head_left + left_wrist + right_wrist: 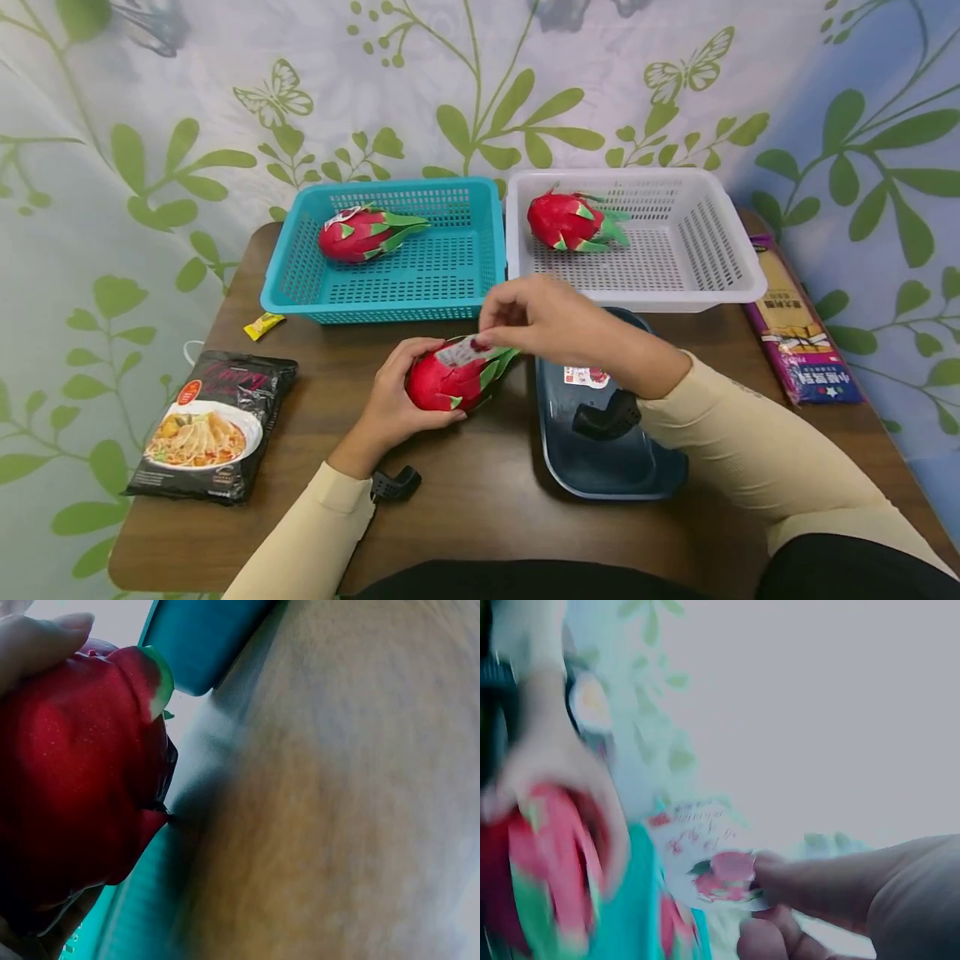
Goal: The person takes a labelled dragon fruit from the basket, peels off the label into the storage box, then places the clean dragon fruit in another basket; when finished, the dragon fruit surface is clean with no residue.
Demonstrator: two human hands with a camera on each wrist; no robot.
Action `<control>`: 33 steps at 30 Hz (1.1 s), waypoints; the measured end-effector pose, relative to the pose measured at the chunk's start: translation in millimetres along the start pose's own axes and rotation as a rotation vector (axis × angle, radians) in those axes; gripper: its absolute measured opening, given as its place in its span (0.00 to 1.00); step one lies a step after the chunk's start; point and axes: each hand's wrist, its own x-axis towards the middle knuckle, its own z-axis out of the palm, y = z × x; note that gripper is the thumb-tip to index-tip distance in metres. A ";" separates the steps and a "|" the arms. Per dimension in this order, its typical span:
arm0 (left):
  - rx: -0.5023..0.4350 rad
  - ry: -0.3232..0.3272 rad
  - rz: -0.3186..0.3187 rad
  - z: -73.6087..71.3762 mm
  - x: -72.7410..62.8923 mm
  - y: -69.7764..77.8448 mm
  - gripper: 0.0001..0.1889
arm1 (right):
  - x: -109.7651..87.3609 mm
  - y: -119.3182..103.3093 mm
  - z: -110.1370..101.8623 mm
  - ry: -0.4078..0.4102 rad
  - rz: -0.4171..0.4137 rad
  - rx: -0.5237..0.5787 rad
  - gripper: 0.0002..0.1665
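Observation:
My left hand [392, 398] grips a red dragon fruit [438, 385] above the wooden table, fingers and thumb around its left end. Its green-tipped leaves point right. In the left wrist view the fruit's red skin [82, 765] fills the left side. Between thumb and fingertip my right hand [551, 321] pinches a small paper sticker [457, 353] just over the fruit. The right wrist view shows pink fruit and red lettering printed on the sticker [712, 859]; whether it touches the fruit I cannot tell.
Behind stand a teal basket [390, 308] and a white basket [637, 298], each with one dragon fruit. A dark blue tub [600, 479] sits under my right forearm. A black noodle bag [262, 392] and yellow packet [263, 326] lie left, a purple pasta pack [806, 333] right.

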 end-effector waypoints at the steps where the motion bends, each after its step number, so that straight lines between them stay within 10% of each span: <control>1: 0.007 0.000 -0.014 -0.2 0.2 -0.9 0.49 | -5.8 5.1 -10.3 0.011 0.061 0.000 0.06; 7: 0.029 -0.003 -0.063 0.9 1.6 0.7 0.49 | -48.5 43.9 -50.9 -0.062 0.342 -0.010 0.06; 15: 0.027 -0.020 -0.061 -0.1 1.2 2.5 0.49 | -87.2 82.3 -21.7 -0.173 0.526 0.142 0.04; 24: 0.030 -0.016 -0.056 -0.9 -0.2 1.0 0.49 | -88.5 73.6 14.7 -0.156 0.625 -0.324 0.07; 28: 0.029 -0.017 -0.055 -0.4 -0.3 1.7 0.50 | -91.3 68.6 10.2 -0.087 0.650 -0.364 0.13; 33: 0.030 -0.018 -0.061 -0.4 -0.2 1.8 0.50 | -107.4 78.8 -2.5 0.196 0.580 -0.275 0.18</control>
